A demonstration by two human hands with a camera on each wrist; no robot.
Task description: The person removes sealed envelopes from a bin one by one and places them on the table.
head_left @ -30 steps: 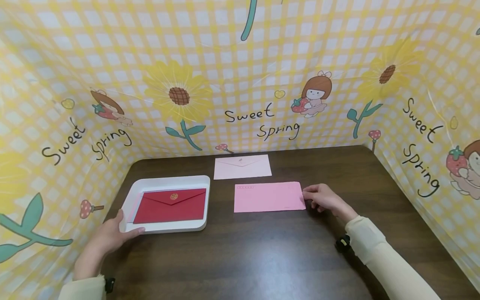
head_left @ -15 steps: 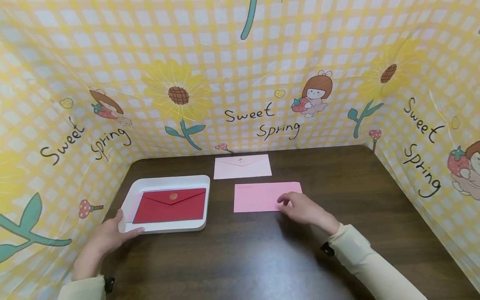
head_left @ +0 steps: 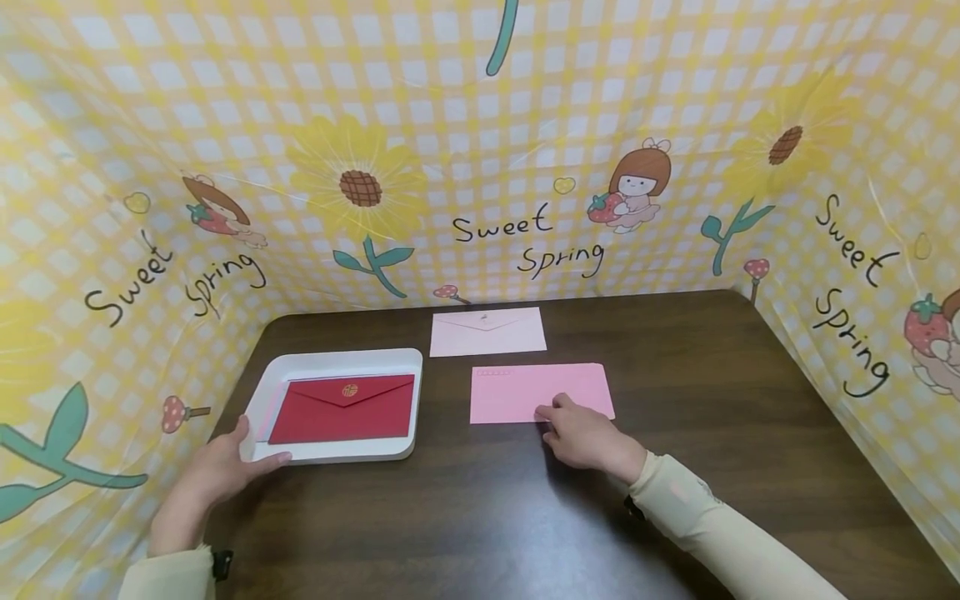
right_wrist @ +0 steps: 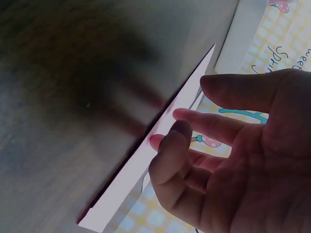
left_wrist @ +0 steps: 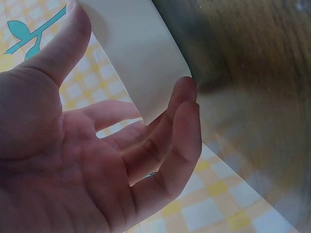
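Fingertips of my right hand rest, loosely spread, on the pink envelope lying flat mid-tabletop; thin, light, floppy, likely slides, so I'd pinch its near edge, while my left hand grips the white tray.

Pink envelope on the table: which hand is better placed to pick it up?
Right. The right hand already touches the pink envelope's near edge; the left hand holds the tray.

Left hand curls thumb and fingers in a grip; right hand reaches forward, fingers loosely extended.
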